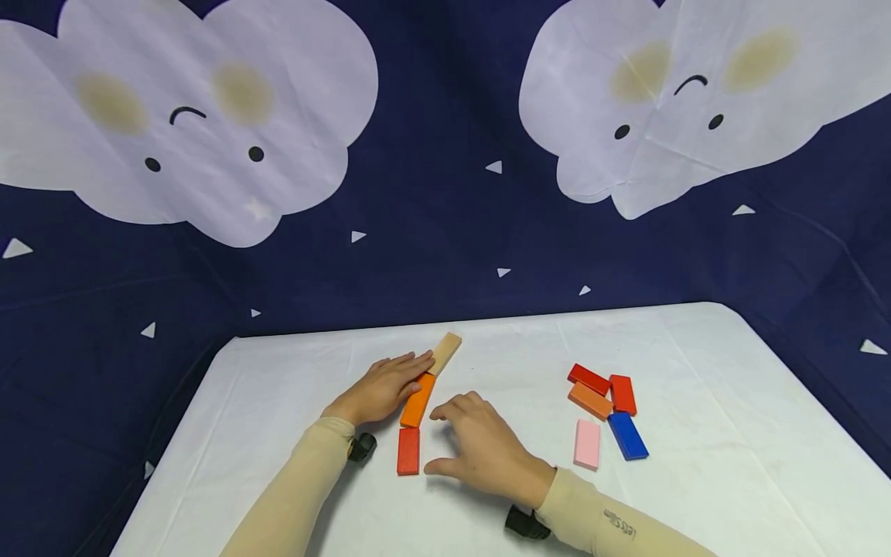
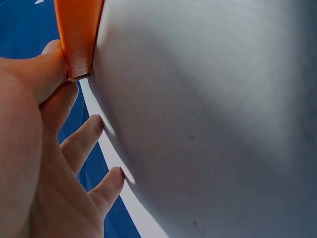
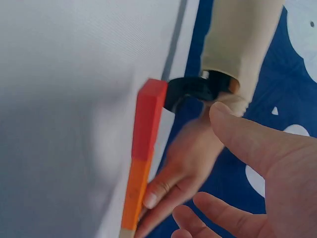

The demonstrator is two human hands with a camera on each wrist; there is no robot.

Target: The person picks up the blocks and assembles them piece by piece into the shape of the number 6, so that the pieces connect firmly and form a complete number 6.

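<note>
Three flat blocks lie end to end in a bent row: a red block (image 1: 408,452) nearest, an orange block (image 1: 418,401) in the middle, a plain wood block (image 1: 445,353) farthest. My left hand (image 1: 384,387) lies along the row's left side with fingers extended. Its fingertips touch where the orange and wood blocks meet, and its thumb is against the orange block; the left wrist view shows thumb and forefinger at that block's end (image 2: 79,49). To the right of the row hovers my right hand (image 1: 483,449), thumb and fingers spread apart, holding nothing.
On the right of the white table (image 1: 703,371) lies a loose group: a dark red block (image 1: 588,379), another red block (image 1: 623,394), an orange-brown block (image 1: 590,401), a blue block (image 1: 628,436) and a pink block (image 1: 587,444). A dark blue cloud-print cloth (image 1: 445,193) hangs behind.
</note>
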